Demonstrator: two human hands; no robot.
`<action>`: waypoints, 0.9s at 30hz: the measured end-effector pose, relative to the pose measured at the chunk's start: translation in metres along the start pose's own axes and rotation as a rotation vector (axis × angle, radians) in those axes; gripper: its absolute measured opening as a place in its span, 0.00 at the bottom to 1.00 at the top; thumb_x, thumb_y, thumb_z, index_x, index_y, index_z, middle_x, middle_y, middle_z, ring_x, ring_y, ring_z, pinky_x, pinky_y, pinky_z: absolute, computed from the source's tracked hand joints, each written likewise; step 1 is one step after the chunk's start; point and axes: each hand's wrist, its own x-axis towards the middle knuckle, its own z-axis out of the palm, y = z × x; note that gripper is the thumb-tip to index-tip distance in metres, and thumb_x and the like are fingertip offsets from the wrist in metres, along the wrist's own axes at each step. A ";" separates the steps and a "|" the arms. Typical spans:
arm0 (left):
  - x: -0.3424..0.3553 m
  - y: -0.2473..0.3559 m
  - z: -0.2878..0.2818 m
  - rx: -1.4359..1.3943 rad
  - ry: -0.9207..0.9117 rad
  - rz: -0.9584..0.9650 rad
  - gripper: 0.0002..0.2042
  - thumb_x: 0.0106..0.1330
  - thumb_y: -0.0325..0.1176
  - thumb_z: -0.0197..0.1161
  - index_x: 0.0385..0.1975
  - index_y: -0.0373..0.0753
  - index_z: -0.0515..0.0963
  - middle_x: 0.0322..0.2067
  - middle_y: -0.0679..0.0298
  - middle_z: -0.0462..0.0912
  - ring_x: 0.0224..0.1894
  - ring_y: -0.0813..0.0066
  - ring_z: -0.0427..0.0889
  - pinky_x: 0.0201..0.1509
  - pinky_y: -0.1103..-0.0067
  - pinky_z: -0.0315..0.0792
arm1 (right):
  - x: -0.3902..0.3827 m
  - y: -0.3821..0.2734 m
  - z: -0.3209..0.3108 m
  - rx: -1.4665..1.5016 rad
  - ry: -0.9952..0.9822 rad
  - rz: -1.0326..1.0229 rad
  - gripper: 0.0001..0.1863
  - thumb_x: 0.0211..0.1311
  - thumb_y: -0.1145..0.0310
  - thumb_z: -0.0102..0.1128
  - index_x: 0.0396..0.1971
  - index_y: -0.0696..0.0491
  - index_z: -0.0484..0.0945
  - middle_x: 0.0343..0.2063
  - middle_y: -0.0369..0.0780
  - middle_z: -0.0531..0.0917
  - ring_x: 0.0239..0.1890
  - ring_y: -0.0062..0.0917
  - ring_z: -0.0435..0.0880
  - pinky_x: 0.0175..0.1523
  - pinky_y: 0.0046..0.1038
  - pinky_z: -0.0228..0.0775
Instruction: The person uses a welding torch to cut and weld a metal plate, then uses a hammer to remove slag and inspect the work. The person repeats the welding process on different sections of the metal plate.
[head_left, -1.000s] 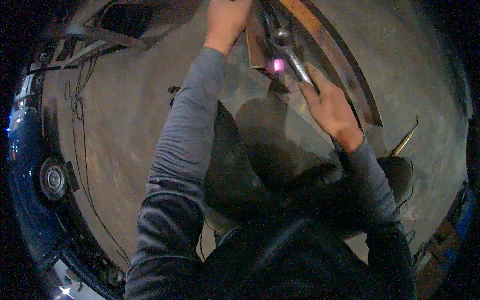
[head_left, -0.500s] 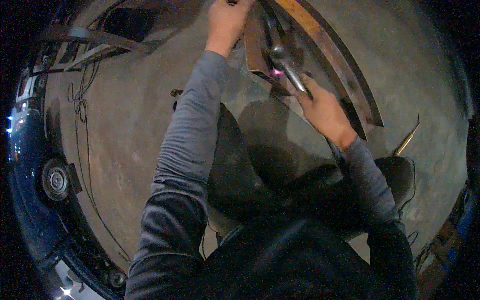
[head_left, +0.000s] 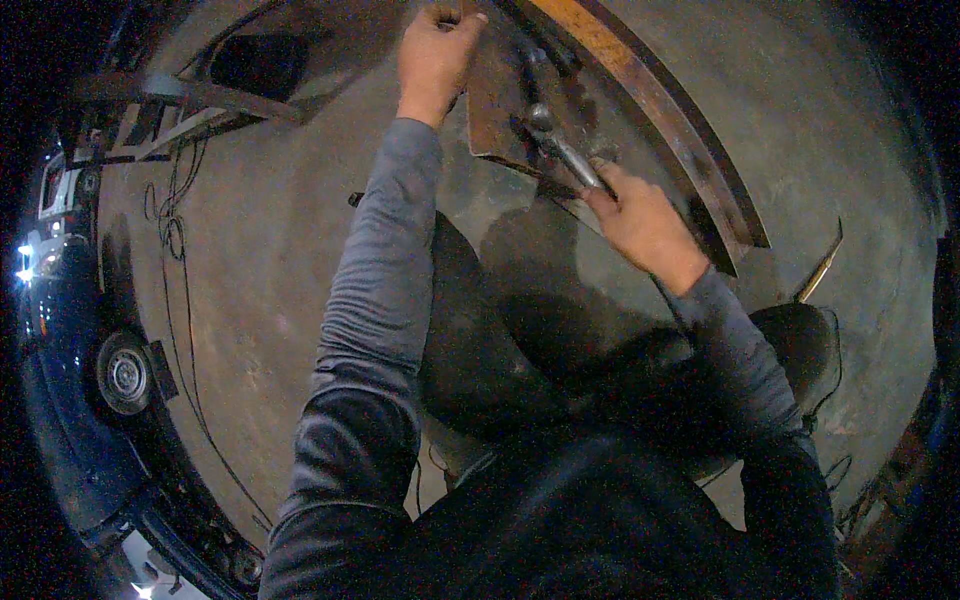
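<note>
My left hand (head_left: 433, 67) is closed on the upper part of a rusty steel plate (head_left: 485, 130). My right hand (head_left: 640, 220) grips a silver metal tool (head_left: 565, 150) with a rounded head, which lies over the plate's lower right part; whether it touches is unclear. Beside them runs a long curved steel beam (head_left: 700, 160), partly yellow-orange and rusty. Dark pieces at the top of the plate are hard to make out.
A blue vehicle (head_left: 70, 400) with a wheel (head_left: 125, 372) stands at the left. A metal frame (head_left: 230, 97) is at upper left. Cables (head_left: 180, 250) lie on the concrete floor (head_left: 250, 250). A brass-coloured torch-like tool (head_left: 820, 270) lies at the right.
The plate, my left hand and the tool's head have moved slightly left and down in the picture. A pink glow seen earlier below the tool's head no longer shows.
</note>
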 end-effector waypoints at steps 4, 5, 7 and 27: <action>0.002 -0.010 -0.003 -0.012 0.002 -0.020 0.18 0.64 0.39 0.68 0.42 0.26 0.78 0.34 0.53 0.83 0.37 0.65 0.81 0.42 0.71 0.75 | -0.008 -0.030 -0.022 0.062 0.010 0.085 0.24 0.70 0.60 0.57 0.62 0.54 0.73 0.51 0.56 0.81 0.55 0.52 0.79 0.59 0.41 0.72; -0.005 0.009 -0.004 0.054 0.018 -0.028 0.18 0.64 0.38 0.68 0.42 0.27 0.78 0.33 0.53 0.83 0.37 0.64 0.81 0.42 0.71 0.75 | -0.010 -0.029 -0.022 0.069 0.042 0.068 0.24 0.71 0.59 0.56 0.62 0.54 0.73 0.51 0.56 0.81 0.55 0.52 0.80 0.59 0.40 0.72; -0.006 0.014 -0.003 0.091 0.064 0.007 0.18 0.64 0.38 0.68 0.41 0.27 0.78 0.33 0.52 0.83 0.36 0.63 0.81 0.41 0.70 0.75 | -0.011 -0.017 -0.015 0.060 0.036 0.038 0.24 0.70 0.59 0.56 0.62 0.55 0.73 0.49 0.57 0.81 0.53 0.54 0.80 0.57 0.43 0.73; -0.002 -0.003 0.004 0.019 -0.047 -0.093 0.21 0.64 0.40 0.66 0.45 0.26 0.80 0.40 0.45 0.86 0.41 0.53 0.85 0.43 0.66 0.77 | -0.004 -0.011 -0.012 -0.006 -0.115 0.121 0.26 0.71 0.59 0.56 0.63 0.57 0.71 0.46 0.59 0.82 0.52 0.56 0.79 0.56 0.45 0.72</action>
